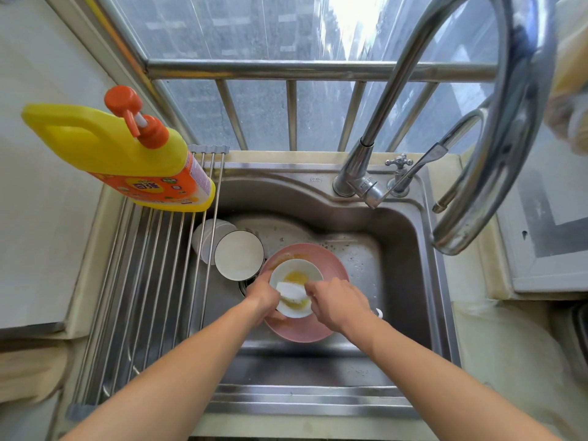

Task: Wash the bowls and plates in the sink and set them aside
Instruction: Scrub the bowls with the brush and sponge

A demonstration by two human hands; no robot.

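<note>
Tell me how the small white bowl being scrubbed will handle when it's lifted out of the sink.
The small white bowl looks rigid and glazed, so it is probably breakable if knocked on the steel sink. Yellow residue inside suggests a greasy, slippery surface. The left hand grips its rim while the right hand holds a white sponge, so it seems light.

yellow detergent bottle (127, 157) on roll-up rack (149, 281), chrome faucet (413, 122), window bars (291, 116)

Window (254, 27) behind, daylight through dirty glass, steel railing (286, 70) across it. Pale wall (47, 74) left. Light countertop (509, 345) right, chrome faucet (509, 122) arching overhead.
</note>
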